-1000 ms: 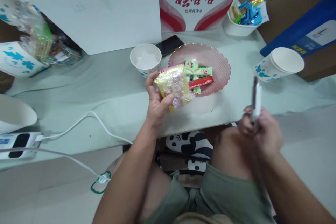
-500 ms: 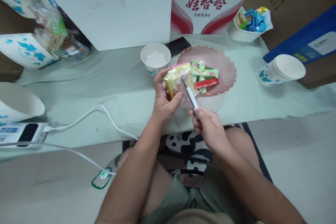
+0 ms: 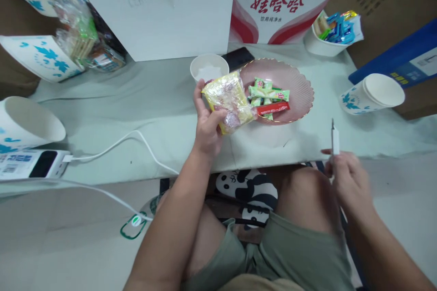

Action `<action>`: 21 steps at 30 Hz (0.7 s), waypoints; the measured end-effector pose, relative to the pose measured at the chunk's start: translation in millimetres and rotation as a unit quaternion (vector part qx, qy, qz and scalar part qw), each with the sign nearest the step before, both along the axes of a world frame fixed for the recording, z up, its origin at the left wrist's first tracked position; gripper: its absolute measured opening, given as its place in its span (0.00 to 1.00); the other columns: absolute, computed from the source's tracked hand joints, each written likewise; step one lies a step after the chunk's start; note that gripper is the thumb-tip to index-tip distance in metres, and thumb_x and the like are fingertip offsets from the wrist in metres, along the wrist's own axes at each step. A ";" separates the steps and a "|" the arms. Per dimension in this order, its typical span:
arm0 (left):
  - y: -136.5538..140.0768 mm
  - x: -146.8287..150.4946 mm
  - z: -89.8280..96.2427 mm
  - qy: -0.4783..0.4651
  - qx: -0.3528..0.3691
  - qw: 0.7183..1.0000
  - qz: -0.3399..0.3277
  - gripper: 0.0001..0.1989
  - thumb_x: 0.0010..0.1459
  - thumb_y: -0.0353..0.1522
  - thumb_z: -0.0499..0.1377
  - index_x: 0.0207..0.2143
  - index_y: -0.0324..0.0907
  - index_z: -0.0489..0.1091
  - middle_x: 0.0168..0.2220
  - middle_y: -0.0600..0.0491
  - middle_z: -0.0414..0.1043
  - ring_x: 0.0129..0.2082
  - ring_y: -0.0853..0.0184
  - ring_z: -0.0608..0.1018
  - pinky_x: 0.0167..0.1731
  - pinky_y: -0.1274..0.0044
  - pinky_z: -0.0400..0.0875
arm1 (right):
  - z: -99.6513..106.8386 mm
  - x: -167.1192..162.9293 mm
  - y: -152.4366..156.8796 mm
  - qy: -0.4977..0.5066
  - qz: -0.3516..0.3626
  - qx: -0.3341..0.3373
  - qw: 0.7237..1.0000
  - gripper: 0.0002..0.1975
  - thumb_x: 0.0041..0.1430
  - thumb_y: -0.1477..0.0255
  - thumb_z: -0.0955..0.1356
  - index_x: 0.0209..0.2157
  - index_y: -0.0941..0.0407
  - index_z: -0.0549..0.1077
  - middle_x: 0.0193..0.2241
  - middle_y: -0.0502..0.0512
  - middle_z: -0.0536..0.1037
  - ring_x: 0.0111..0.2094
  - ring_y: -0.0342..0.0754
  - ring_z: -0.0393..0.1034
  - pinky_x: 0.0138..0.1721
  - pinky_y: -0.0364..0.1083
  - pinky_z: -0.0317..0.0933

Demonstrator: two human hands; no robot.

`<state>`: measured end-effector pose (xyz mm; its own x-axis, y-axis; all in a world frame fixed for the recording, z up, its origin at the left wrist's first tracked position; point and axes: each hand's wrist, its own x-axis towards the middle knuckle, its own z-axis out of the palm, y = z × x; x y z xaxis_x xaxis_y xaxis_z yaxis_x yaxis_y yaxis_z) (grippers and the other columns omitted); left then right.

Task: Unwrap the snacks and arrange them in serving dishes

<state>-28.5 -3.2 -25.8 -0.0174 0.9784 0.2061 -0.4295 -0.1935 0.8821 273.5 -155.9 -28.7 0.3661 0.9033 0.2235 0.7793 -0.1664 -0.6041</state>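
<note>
My left hand [image 3: 209,129] is closed on a yellow packet in crinkled clear wrap [image 3: 229,100], thumb across its front. The packet is tilted up beside the left rim of a pink scalloped plate [image 3: 300,95]. On that plate lie several green-and-white snack sticks [image 3: 273,94] and a red stick packet [image 3: 273,108]. Off to the right, at the table's front edge, my right hand [image 3: 350,177] grips a slim white-handled utility knife [image 3: 335,138], its dark blade tip pointing away from me. Behind the packet stands a white paper cup [image 3: 209,67] with something white inside.
A dark phone [image 3: 239,58] lies behind the plate. White boxes [image 3: 184,9] stand along the back. Stacked paper cups [image 3: 372,93] and a tub of small packets [image 3: 329,38] are at right. A white cable [image 3: 136,132] runs from a power bank [image 3: 44,163] at left.
My right hand has pulled the knife away from the packet, far to the right. The packet stays in my left hand, its face turned more toward me. The view has shifted slightly.
</note>
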 end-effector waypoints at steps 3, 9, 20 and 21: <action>0.8 -1.2 -2.4 0.001 0.003 1.000 -0.024 0.42 0.51 0.44 0.65 0.67 0.60 0.53 0.66 0.52 0.58 0.69 0.51 0.63 0.64 0.62 0.65 | -14.2 51.9 22.2 -0.125 -0.005 0.002 0.992 0.14 0.67 0.62 0.63 0.29 0.49 0.74 0.20 0.54 0.66 0.28 0.56 0.64 0.31 0.52 0.52; -2.3 0.7 -2.4 0.007 0.010 0.998 -0.063 0.44 0.49 0.44 0.69 0.66 0.60 0.56 0.64 0.51 0.63 0.66 0.51 0.67 0.60 0.63 0.69 | -38.6 94.1 55.8 -0.151 -0.044 0.007 0.988 0.07 0.57 0.65 0.71 0.29 0.47 0.69 0.22 0.51 0.63 0.24 0.51 0.56 0.30 0.52 0.46; -8.8 3.6 -0.7 0.047 -0.036 0.989 -0.138 0.37 0.52 0.48 0.70 0.62 0.59 0.61 0.56 0.50 0.69 0.56 0.52 0.76 0.52 0.63 0.76 | 35.9 -54.8 71.6 -0.046 0.232 0.170 0.957 0.18 0.58 0.61 0.73 0.49 0.48 0.74 0.29 0.48 0.74 0.28 0.46 0.68 0.34 0.47 0.64; -8.9 5.5 -1.0 0.044 -0.034 0.988 -0.145 0.37 0.53 0.49 0.70 0.62 0.58 0.61 0.57 0.50 0.69 0.56 0.51 0.76 0.53 0.63 0.75 | 42.4 -74.3 74.3 -0.006 0.293 0.145 0.945 0.22 0.56 0.62 0.75 0.52 0.50 0.73 0.27 0.46 0.73 0.25 0.44 0.66 0.31 0.45 0.62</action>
<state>-23.0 -12.1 -26.9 0.2800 0.9514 0.1285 -0.3797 -0.0132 0.9250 199.2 -81.7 13.8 -0.1818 0.8504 0.4938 0.6928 0.4671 -0.5494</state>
